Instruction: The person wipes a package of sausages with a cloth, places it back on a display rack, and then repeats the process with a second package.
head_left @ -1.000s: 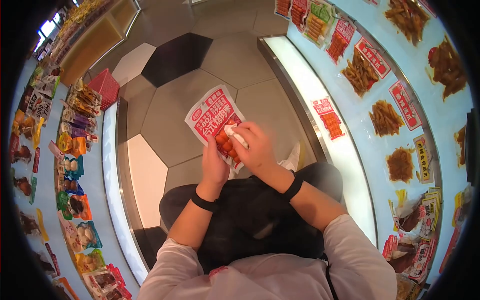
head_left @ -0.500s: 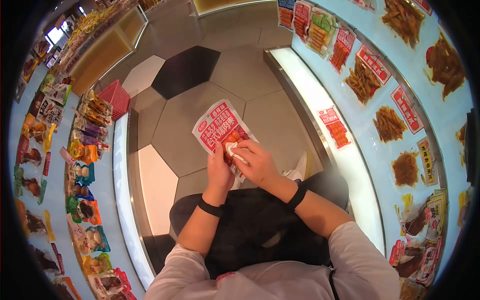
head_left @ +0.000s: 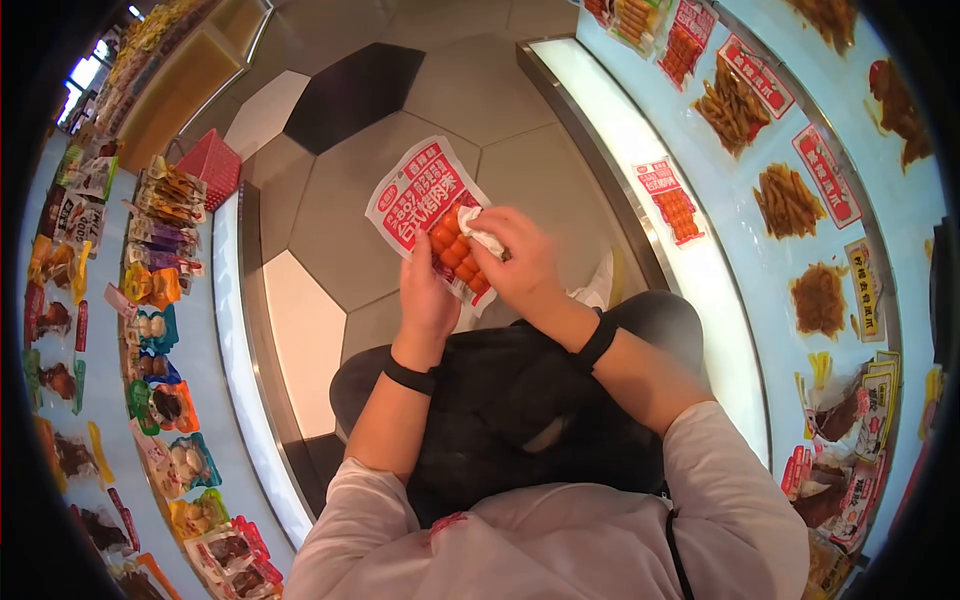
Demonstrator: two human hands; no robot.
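Observation:
A red and white snack packet (head_left: 424, 196) with sausage-like pieces showing through its clear lower part is tilted in front of me. My left hand (head_left: 428, 290) grips its lower left edge, thumb on the front. In my right hand (head_left: 520, 262) is a crumpled white tissue (head_left: 487, 232), pressed between the fingers at the packet's upper right side. The right hand is slightly blurred. Each wrist has a black band.
A similar red packet (head_left: 668, 202) lies on the lit white ledge (head_left: 610, 110) at right. Hanging snack packs line both sides, including a brown-filled pack (head_left: 788, 200). A pink basket (head_left: 212, 168) stands at far left on the tiled floor (head_left: 400, 150).
My right hand has moved with the tissue from the packet's middle up towards its right edge, uncovering more sausage pieces. The camera view has shifted slightly.

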